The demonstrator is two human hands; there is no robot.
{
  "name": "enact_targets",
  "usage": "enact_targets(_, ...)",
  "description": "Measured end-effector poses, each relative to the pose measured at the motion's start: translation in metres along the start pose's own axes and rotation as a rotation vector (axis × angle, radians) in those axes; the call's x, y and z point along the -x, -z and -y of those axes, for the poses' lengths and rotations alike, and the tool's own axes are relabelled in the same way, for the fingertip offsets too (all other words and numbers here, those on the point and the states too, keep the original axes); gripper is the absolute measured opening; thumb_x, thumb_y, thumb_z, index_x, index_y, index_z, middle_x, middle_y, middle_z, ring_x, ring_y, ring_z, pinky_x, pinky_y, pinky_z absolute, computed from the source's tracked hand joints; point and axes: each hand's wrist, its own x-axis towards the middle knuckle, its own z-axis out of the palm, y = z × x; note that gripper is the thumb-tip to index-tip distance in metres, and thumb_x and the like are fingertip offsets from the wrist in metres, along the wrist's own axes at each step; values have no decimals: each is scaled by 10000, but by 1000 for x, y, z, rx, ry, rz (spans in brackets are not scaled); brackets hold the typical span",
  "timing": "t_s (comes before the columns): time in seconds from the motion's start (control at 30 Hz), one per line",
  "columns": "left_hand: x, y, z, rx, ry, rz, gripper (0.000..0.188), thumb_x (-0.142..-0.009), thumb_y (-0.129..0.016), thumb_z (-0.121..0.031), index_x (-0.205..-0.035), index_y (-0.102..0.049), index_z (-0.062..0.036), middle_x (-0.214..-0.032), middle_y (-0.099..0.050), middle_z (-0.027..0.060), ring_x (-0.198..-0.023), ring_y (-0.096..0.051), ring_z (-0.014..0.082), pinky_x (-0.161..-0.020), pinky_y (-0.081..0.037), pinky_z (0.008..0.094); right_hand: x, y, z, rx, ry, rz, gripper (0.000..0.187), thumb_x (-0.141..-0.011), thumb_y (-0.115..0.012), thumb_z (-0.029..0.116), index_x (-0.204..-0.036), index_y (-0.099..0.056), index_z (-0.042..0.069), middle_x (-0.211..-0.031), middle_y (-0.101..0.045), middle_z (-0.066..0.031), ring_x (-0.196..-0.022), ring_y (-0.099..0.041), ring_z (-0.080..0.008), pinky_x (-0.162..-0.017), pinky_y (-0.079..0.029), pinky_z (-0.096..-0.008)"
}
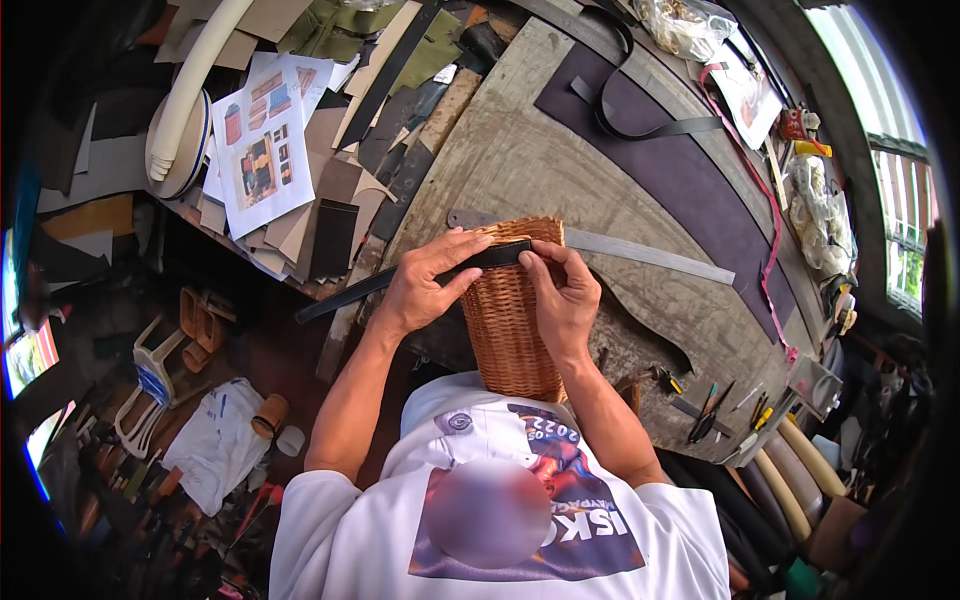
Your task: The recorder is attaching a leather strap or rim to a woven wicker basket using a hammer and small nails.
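Observation:
A tall woven wicker basket (512,335) stands tilted in front of my body, against the table's near edge. Across its upper part, just below the rim, lies a black leather strap (503,256). My left hand (425,280) pinches the strap at the basket's left side, and the strap's loose length runs out past it to the lower left. At the other side, my right hand (565,300) presses the strap's end against the basket between thumb and fingers. Behind the basket a metal ruler (650,254) lies on the worktable (480,150).
Dark purple leather (655,140) with a black strap coil (655,132) lies at the far right. A curved dark strip (645,320) rests right of the basket. Scissors (708,415) sit near the right edge. Printed sheets (265,165) cover leather scraps at left; a chair (150,385) stands below.

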Motion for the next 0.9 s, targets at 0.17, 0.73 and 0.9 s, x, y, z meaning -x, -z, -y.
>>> enact_targets(0.17,0,-1,-2,9,31,-5,431,-837,-726,-33,-1259,-663,-90,-1258,-661,115,-1197,-615,292,-1089,-438,441,-6,0,6,-74,-158,2,221,-903,-720,75,-1098,-688,-26,-960,-722,-62,-892,-652,-87,-794,-528,-229)
enact_targets(0.73,0,-9,5,2,-25,-42,485,-811,-737,-43,-1284,-643,-94,-1253,-663,102,-1170,-628,271,-1104,-427,484,-9,2,10,61,-209,45,252,-929,-695,115,-1139,-703,-25,-978,-740,-93,-868,-644,-86,-779,-516,-227)
enact_targets(0.9,0,-10,5,10,-25,-48,476,-816,-743,-56,-1281,-644,-82,-1246,-662,114,-1160,-633,265,-1108,-418,494,-8,-1,7,-76,-283,41,237,-941,-684,121,-1119,-694,-36,-966,-727,-71,-866,-635,-77,-775,-514,-223)
